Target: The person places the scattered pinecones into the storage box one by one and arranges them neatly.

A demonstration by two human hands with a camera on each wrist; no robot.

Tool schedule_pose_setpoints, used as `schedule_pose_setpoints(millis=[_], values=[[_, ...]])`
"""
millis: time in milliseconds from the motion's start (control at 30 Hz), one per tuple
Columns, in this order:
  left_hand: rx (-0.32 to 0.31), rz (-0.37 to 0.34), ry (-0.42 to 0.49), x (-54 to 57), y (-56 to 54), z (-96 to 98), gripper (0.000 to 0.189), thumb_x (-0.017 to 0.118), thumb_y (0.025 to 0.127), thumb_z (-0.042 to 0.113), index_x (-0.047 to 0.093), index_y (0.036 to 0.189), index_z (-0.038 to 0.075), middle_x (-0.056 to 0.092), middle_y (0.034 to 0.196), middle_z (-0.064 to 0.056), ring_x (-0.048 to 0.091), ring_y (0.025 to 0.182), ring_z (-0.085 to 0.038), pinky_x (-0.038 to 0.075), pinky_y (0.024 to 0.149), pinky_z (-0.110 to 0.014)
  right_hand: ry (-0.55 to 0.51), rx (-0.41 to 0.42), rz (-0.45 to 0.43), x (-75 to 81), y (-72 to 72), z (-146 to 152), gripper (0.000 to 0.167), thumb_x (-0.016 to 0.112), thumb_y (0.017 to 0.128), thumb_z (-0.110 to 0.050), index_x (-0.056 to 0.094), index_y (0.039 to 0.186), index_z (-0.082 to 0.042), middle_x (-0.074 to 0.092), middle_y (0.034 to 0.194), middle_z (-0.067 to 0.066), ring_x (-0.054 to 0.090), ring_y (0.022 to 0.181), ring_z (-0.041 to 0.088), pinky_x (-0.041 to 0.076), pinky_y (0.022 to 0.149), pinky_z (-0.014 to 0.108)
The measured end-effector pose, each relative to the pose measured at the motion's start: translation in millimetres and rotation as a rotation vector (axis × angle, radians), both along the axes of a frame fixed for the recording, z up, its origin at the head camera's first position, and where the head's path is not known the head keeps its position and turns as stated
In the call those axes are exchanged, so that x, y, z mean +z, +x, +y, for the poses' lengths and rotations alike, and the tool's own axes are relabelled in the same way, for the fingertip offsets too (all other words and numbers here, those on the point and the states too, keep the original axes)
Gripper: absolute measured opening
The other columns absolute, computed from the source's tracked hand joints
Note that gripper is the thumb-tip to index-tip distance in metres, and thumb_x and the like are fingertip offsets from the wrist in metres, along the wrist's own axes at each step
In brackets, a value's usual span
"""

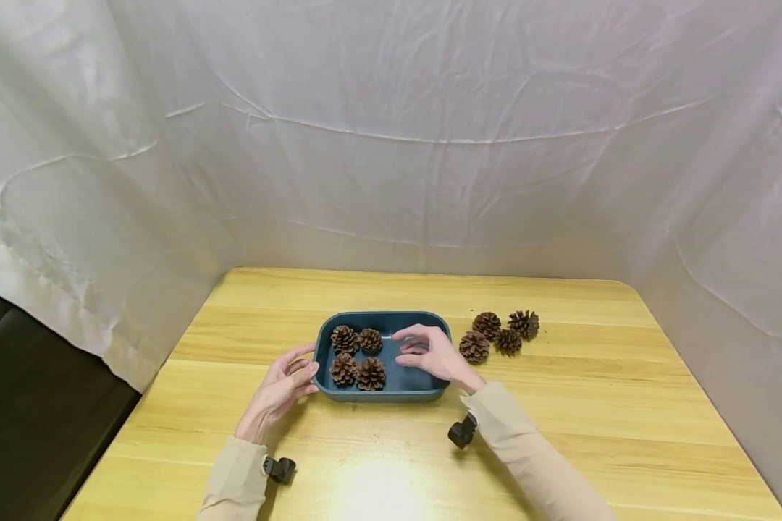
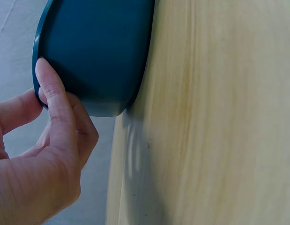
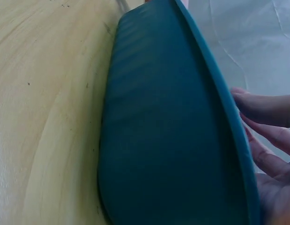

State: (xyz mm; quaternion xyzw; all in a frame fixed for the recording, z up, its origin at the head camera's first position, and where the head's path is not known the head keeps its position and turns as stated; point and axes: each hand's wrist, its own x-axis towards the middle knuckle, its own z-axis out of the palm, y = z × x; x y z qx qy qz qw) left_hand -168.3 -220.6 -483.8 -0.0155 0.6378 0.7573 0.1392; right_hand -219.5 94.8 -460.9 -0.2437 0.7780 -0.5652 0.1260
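A dark blue rectangular tray [image 1: 391, 396] with rounded corners rests on the wooden table. Several brown pine cones [image 1: 370, 374] sit together in its left half. My left hand [image 1: 282, 387] grips the tray's left end by the rim; in the left wrist view the hand [image 2: 60, 126] pinches that edge between thumb and fingers. Over the right half of the tray is my right hand [image 1: 428, 353], its fingers loosely bent and apart with no object seen between them. The tray's wall [image 3: 168, 117] partly hides this hand [image 3: 271, 145] in the right wrist view.
Several more pine cones [image 1: 474, 347] lie grouped on the table [image 1: 593, 376], just right of the tray. Pale fabric [image 1: 423, 145] hangs behind the table and along its sides. A dark surface [image 1: 32, 405] shows at the far left.
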Motion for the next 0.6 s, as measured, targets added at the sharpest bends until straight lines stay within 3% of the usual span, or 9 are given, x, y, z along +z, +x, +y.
schedule_pose_setpoints(millis=[167,300,500,600], values=[[0.002,-0.007,0.005,0.1,-0.9,-0.2,0.061,0.054,0.101,0.001,0.024,0.154,-0.007,0.055,0.102,-0.002,0.060,0.074,-0.007,0.060,0.069,-0.017,-0.093,-0.039,0.004,0.7,1.6,5.8,0.036,0.071,0.091,-0.001,0.063,0.126,0.003,0.061,0.125,0.023,0.057,0.114,0.050,0.059,0.094,0.026],[0.003,-0.015,0.007,-0.7,-1.8,-0.4,0.061,0.054,0.101,0.001,0.025,0.154,-0.006,0.055,0.103,-0.001,0.061,0.074,-0.007,0.060,0.069,-0.017,-0.124,-0.098,0.016,-0.6,3.0,10.0,0.035,0.071,0.091,0.000,0.064,0.125,0.003,0.063,0.123,0.024,0.058,0.113,0.049,0.059,0.093,0.023],[-0.002,-0.021,0.005,-1.9,-2.2,-0.4,0.061,0.054,0.101,0.001,0.025,0.154,-0.005,0.055,0.104,-0.002,0.061,0.075,-0.007,0.060,0.069,-0.017,-0.193,-0.179,0.037,-2.5,4.6,15.4,0.036,0.071,0.090,0.001,0.064,0.126,0.003,0.062,0.125,0.031,0.063,0.110,0.043,0.059,0.094,0.022],[0.000,-0.022,0.005,-2.0,-2.0,-0.6,0.061,0.054,0.101,0.001,0.025,0.155,-0.005,0.055,0.104,-0.002,0.061,0.075,-0.007,0.060,0.069,-0.017,-0.229,-0.209,0.081,-4.9,4.6,18.0,0.037,0.071,0.090,0.002,0.063,0.126,0.006,0.062,0.123,0.033,0.067,0.107,0.029,0.059,0.094,0.022]])
